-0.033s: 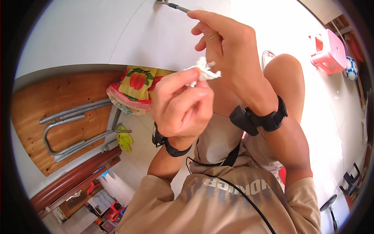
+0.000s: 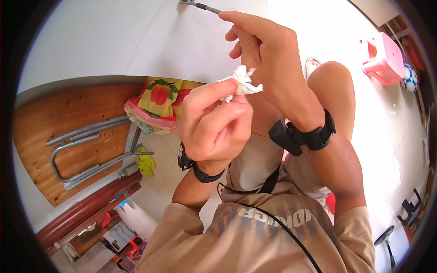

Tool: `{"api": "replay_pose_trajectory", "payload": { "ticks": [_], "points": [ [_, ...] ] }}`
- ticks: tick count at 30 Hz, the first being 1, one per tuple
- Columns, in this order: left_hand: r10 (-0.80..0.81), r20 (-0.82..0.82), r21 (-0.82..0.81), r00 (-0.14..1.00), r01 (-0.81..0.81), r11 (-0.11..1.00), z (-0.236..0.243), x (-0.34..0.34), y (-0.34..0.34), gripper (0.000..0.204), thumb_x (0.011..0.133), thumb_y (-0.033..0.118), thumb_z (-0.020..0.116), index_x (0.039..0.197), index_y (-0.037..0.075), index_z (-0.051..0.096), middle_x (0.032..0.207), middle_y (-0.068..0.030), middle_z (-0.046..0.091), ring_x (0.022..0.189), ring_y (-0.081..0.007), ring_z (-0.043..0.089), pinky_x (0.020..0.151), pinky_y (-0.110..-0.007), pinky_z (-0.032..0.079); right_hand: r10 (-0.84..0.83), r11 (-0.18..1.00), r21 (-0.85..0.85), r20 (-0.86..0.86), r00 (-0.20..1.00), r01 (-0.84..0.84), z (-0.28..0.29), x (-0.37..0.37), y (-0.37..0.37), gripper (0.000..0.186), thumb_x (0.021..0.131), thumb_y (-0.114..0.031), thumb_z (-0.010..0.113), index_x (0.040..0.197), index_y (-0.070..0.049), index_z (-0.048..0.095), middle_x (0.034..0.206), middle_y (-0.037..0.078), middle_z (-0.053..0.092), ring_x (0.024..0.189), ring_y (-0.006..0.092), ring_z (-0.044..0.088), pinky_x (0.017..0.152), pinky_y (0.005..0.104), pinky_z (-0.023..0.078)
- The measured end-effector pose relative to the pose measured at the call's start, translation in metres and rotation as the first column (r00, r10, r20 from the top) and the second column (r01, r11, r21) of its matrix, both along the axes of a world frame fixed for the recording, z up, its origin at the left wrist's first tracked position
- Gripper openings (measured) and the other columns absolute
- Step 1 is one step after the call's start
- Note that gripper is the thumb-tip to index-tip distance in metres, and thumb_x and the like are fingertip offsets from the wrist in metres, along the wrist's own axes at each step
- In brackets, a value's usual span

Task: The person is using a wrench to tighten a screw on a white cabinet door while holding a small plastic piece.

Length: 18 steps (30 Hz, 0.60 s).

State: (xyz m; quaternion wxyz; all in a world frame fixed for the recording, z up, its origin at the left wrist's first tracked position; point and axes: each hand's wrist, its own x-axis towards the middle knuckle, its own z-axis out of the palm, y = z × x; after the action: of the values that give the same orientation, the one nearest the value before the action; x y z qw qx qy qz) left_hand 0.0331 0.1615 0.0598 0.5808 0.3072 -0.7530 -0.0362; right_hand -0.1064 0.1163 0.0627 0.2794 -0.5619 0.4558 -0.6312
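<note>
A small, crumpled piece of white tissue [image 2: 246, 82] with ragged ends is pinched between the thumb and index finger of my left hand [image 2: 215, 116]. Beside it and higher up is my right hand [image 2: 268, 52], its index finger stretched out and the other visible fingers loosely bent. I see nothing held in it. A thin grey rod with a dark section [image 2: 207, 7] runs up to the tip of that index finger; whether the finger touches it I cannot tell. The rod's far end lies at the top edge, against a white surface [image 2: 100, 41].
To the left, a folded wooden table [image 2: 34, 136] with grey metal legs leans near a colourful bag [image 2: 152, 120] and a yellow-green item [image 2: 145, 161]. A pink stool [image 2: 387, 59] and a blue-white ball [image 2: 409, 78] stand far right. A black cable [image 2: 291, 232] crosses my shirt.
My left hand has shifted very slightly right with the tissue, whose loose ends spread a little more. The right hand is almost unmoved.
</note>
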Motion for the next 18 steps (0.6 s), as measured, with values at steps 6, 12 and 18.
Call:
{"api": "replay_pose_trajectory", "payload": {
  "ticks": [6, 12, 18],
  "points": [
    [-0.109, 0.053, -0.029, 0.993, 0.111, 0.993, 0.011, -0.012, -0.003, 0.032, 0.071, -0.018, 0.075, 0.092, 0.007, 0.070, 0.109, -0.0146, 0.069, 0.083, -0.0245, 0.068, 0.064, -0.031, 0.057, 0.020, 1.000, -0.002, 0.155, 0.988, -0.020, 0.003, -0.004, -0.006, 0.032, 0.085, 0.005, 0.060, 0.115, 0.004, 0.071, 0.077, 0.017, 0.069, 0.065, 0.0311, 0.066, 0.065, 0.0404, 0.056],
    [0.297, -0.095, 0.029, 0.950, -0.295, 0.955, -0.008, 0.033, -0.054, 0.018, 0.081, -0.017, 0.071, 0.085, 0.000, 0.070, 0.107, -0.0148, 0.068, 0.085, -0.0227, 0.069, 0.065, -0.029, 0.059, -0.027, 0.997, 0.078, -0.018, 0.999, 0.028, 0.000, -0.003, 0.001, 0.027, 0.090, -0.001, 0.061, 0.115, 0.004, 0.070, 0.077, 0.025, 0.068, 0.070, 0.0423, 0.068, 0.066, 0.0455, 0.055],
    [0.488, 0.225, -0.122, 0.844, -0.472, 0.873, -0.037, 0.073, -0.098, 0.014, 0.081, -0.013, 0.070, 0.085, 0.000, 0.072, 0.100, -0.0138, 0.074, 0.081, -0.0241, 0.071, 0.063, -0.030, 0.058, -0.013, 0.997, 0.075, -0.224, 0.974, 0.031, 0.010, 0.008, 0.002, 0.022, 0.095, -0.006, 0.060, 0.112, 0.007, 0.068, 0.077, 0.024, 0.069, 0.069, 0.0424, 0.067, 0.064, 0.0454, 0.053]
  ]
}}
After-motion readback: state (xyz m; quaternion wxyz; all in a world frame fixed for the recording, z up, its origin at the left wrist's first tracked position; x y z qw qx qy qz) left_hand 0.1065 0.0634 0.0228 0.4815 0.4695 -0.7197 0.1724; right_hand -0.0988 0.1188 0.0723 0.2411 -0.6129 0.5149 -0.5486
